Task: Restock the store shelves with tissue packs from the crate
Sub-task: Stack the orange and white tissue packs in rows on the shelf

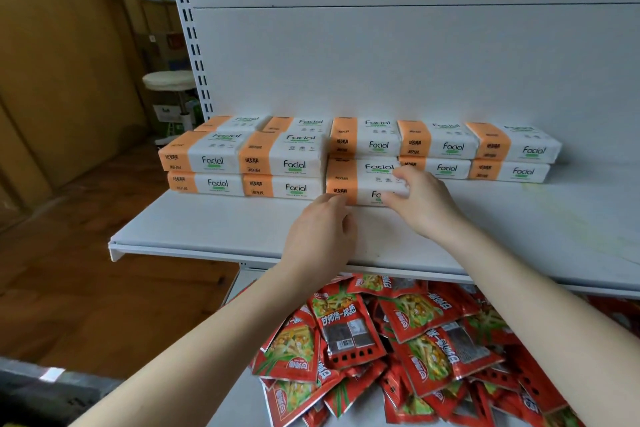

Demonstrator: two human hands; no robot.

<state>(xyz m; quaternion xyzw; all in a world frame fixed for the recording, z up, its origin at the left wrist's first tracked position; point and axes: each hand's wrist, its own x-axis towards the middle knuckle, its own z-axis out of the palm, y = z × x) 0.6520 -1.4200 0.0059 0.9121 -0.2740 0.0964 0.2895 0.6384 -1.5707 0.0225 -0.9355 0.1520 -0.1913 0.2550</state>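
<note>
On the shelf (214, 225), right hand (420, 203) grips a tissue pack (363, 180); left hand (320, 236) perhaps presses its corner.

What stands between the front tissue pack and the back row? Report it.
Nothing visible. The left hand touches and right hand grips the tissue pack, which sits on the shelf before the back row, beside the front stack.

Light: soft and even, brightening the white shelf (207, 229) for you.
Edges: you are seeing straight lines bowing, corners blurring.
</note>
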